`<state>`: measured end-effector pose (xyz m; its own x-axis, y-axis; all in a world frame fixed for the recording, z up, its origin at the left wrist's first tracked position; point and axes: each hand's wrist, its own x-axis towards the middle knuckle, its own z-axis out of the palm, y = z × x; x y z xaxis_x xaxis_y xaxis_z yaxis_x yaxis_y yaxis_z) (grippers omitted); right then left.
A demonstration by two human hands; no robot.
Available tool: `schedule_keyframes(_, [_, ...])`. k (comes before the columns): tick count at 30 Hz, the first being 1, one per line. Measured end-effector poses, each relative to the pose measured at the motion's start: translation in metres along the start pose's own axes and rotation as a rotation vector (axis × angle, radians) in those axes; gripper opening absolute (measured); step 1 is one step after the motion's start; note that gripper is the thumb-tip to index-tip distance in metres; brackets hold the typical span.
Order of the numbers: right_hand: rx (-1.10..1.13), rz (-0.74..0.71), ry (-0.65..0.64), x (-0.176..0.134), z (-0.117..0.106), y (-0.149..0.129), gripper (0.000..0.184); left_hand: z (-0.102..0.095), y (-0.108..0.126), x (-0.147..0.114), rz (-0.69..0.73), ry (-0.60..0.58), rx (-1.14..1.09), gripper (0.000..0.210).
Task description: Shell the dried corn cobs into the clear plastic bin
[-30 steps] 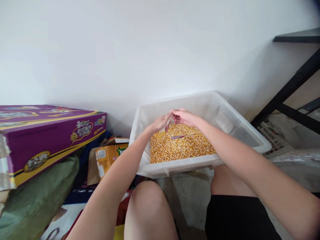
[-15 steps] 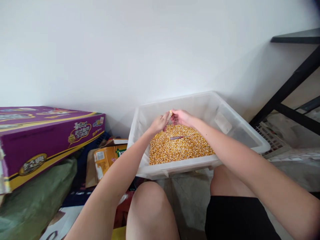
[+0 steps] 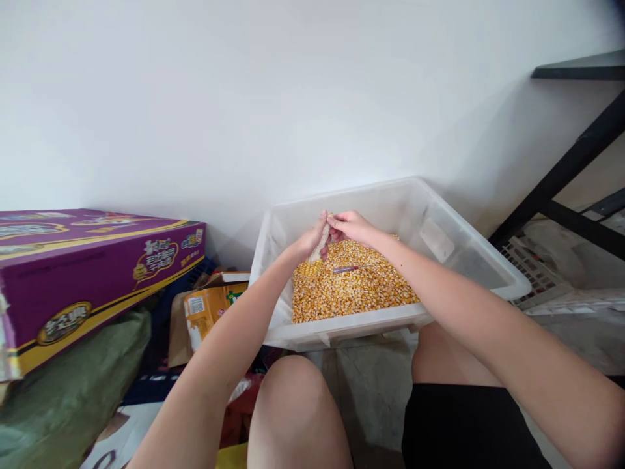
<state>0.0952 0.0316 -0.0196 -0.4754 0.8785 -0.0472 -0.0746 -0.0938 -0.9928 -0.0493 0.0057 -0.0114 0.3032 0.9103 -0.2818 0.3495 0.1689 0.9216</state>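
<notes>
My left hand is wrapped round a corn cob, mostly pale and bare, with yellow kernels showing at its lower end. The fingers of my right hand pinch the cob's upper tip. Both hands are over a translucent white plastic bin, above a bed of loose corn kernels. On the kernels lies a thin tool with a purplish-red handle and a slender shaft; its exact kind is unclear.
A purple carton stands on the left over a green plastic bag. An opened orange box sits between carton and bin. On the right are a black frame and a white plastic basket. A white wall rises behind the bin.
The cob has turned so that more of its length shows, slanting down to the left. My right hand has closed in on its tip and now meets my left fingers.
</notes>
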Motion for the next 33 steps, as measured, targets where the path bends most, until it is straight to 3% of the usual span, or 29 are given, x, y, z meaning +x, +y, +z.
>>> schedule_keyframes(5, [-0.071,0.01,-0.02,-0.003,0.0,-0.007,0.023,-0.008,-0.002,-0.001,-0.07,-0.101,-0.089,0.075])
schedule_keyframes(10, [-0.124,0.073,-0.06,-0.001,-0.008,-0.011,0.021,-0.007,-0.009,0.006,-0.065,-0.081,-0.135,0.076])
schedule_keyframes(14, [-0.344,-0.025,-0.009,0.003,-0.014,-0.004,0.036,-0.005,-0.011,0.006,-0.084,-0.115,-0.143,0.079])
schedule_keyframes(18, [-0.537,-0.144,0.042,0.005,-0.016,-0.001,0.035,-0.007,-0.008,0.003,-0.116,-0.202,-0.172,0.081])
schedule_keyframes(22, [-0.484,-0.166,0.017,0.004,-0.018,-0.005,0.032,-0.01,-0.003,0.0,-0.105,-0.277,-0.209,0.083])
schedule_keyframes(25, [-0.401,-0.097,-0.085,0.002,-0.023,-0.009,0.023,-0.011,-0.001,-0.001,-0.095,-0.298,-0.203,0.084])
schedule_keyframes(28, [-0.478,-0.03,-0.144,0.0,-0.031,-0.013,0.005,-0.01,-0.002,-0.002,-0.046,-0.26,-0.164,0.08])
schedule_keyframes(31, [-0.526,-0.014,-0.025,0.0,-0.037,-0.019,0.029,-0.007,-0.004,-0.002,0.054,-0.132,-0.019,0.066])
schedule_keyframes(33, [-0.423,0.037,0.025,0.0,-0.037,-0.022,0.025,-0.006,-0.007,-0.001,0.135,-0.009,0.187,0.057])
